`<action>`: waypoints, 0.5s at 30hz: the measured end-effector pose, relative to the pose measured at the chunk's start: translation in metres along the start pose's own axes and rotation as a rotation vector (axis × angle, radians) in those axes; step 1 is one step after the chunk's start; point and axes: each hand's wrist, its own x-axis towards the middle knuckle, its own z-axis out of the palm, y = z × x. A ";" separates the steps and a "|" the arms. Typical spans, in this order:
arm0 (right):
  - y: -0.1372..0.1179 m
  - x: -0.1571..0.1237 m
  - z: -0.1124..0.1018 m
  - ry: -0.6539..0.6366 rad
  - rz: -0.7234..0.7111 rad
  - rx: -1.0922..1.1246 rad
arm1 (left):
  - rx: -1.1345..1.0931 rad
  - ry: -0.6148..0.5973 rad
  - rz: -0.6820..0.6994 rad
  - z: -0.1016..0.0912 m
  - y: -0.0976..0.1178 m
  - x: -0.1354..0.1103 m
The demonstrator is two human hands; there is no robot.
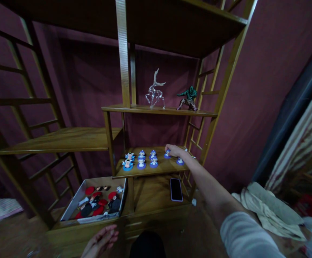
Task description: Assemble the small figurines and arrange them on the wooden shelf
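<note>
My right hand [174, 150] reaches out to a low wooden shelf [161, 168] and closes its fingers over a small blue-based figurine [167, 154]. Several more of these small blue-based figurines [141, 160] stand in rows on the same shelf, left of the hand, and another [180, 161] sits just right of my wrist. My left hand [101, 242] hangs low at the bottom edge, fingers loosely spread, holding nothing.
A clear glass deer [154, 91] and a green crouching figure [188, 98] stand on the shelf above. A phone [176, 189] lies on the bottom board. An open box [75, 204] of red and black figurines sits lower left. Crumpled cloth [265, 209] lies at the right.
</note>
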 end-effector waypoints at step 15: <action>0.006 0.000 -0.039 0.050 0.004 -0.033 | 0.008 -0.074 -0.004 -0.011 -0.011 0.010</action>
